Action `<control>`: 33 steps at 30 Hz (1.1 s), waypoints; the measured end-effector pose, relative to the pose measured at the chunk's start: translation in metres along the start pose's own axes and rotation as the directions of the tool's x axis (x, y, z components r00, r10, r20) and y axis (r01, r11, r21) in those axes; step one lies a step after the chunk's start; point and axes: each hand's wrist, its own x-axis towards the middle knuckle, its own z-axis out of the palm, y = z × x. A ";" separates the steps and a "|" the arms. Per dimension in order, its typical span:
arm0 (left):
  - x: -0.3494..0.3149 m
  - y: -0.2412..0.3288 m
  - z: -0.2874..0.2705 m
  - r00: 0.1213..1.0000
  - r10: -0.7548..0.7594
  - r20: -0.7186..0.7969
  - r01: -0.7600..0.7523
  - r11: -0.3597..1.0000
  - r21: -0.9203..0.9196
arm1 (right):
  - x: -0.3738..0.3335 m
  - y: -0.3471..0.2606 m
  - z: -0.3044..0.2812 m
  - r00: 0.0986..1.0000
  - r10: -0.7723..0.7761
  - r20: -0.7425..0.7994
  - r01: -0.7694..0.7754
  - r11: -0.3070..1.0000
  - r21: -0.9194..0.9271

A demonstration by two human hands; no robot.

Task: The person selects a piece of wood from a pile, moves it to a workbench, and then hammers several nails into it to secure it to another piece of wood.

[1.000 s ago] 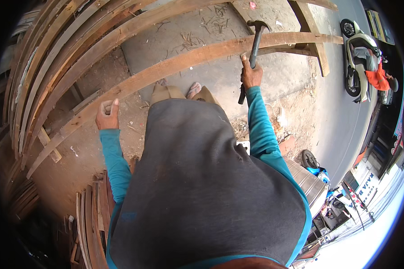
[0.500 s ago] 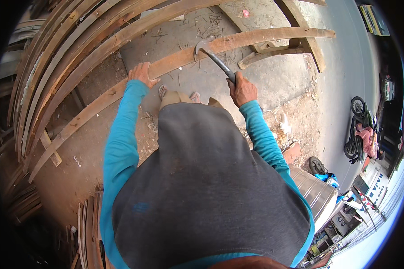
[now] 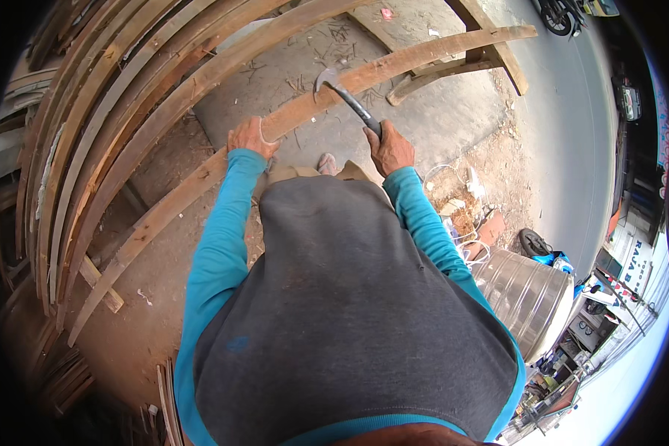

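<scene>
My left hand (image 3: 250,138) is wrapped over a long wooden plank (image 3: 394,65), which runs across in front of me. In the wide view the plank looks curved. My right hand (image 3: 391,150) grips the dark handle of a claw hammer (image 3: 360,110), near my body's side of the plank. The hammer's metal head lies over or just above the plank, to the right of my left hand; I cannot tell if it touches. Part of the left fingers is hidden behind the wood.
Several long planks (image 3: 134,97) lie side by side at the left. A wooden support (image 3: 490,44) stands under the plank's right end. Wood scraps litter the ground ahead. At the right are a ribbed metal drum (image 3: 524,301), a road (image 3: 572,134) and a motorcycle (image 3: 557,16).
My view has turned slightly, so the plank's right end sits higher and its left end lower. Both hands keep their holds. The ridden motorcycle at the right has left its earlier place.
</scene>
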 end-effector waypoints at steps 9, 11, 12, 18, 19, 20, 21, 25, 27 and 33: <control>0.000 -0.006 0.004 0.999 0.038 0.039 -0.036 0.999 -0.038 | -0.009 -0.076 -0.016 0.993 0.015 -0.115 -0.009 0.998 0.057; -0.003 -0.006 0.002 0.999 0.044 0.016 -0.043 0.999 -0.031 | -0.005 -0.081 -0.018 0.988 -0.104 -0.116 0.097 0.993 -0.063; -0.001 -0.004 0.000 0.998 0.040 0.042 -0.038 0.999 -0.034 | -0.003 -0.070 -0.012 0.992 -0.036 -0.117 0.025 0.995 -0.098; 0.008 -0.007 -0.001 0.994 0.081 0.078 -0.074 0.993 -0.086 | 0.016 -0.075 -0.018 0.937 0.347 -0.039 -0.347 0.938 -0.018; 0.003 -0.009 -0.001 0.988 0.103 0.115 -0.092 0.991 -0.099 | 0.011 -0.089 -0.020 0.961 0.276 -0.022 -0.275 0.961 0.006; -0.003 -0.012 0.000 0.986 0.106 0.131 -0.094 0.991 -0.099 | 0.009 -0.096 -0.015 0.984 0.163 -0.073 -0.161 0.986 0.033; -0.003 -0.014 0.000 0.988 0.105 0.113 -0.095 0.991 -0.092 | 0.008 -0.099 -0.018 0.984 0.162 -0.074 -0.160 0.987 0.030; 0.001 -0.011 -0.002 0.992 0.103 0.074 -0.097 0.992 -0.084 | -0.002 -0.082 -0.019 0.989 -0.014 -0.144 0.012 1.000 -0.018; 0.001 -0.011 -0.003 0.991 0.113 0.072 -0.108 0.992 -0.064 | -0.001 -0.048 -0.005 0.963 0.221 -0.156 -0.220 0.975 0.028; 0.000 -0.011 -0.001 0.987 0.112 0.118 -0.110 0.994 -0.026 | 0.001 -0.076 -0.025 0.948 0.309 -0.076 -0.303 0.949 0.086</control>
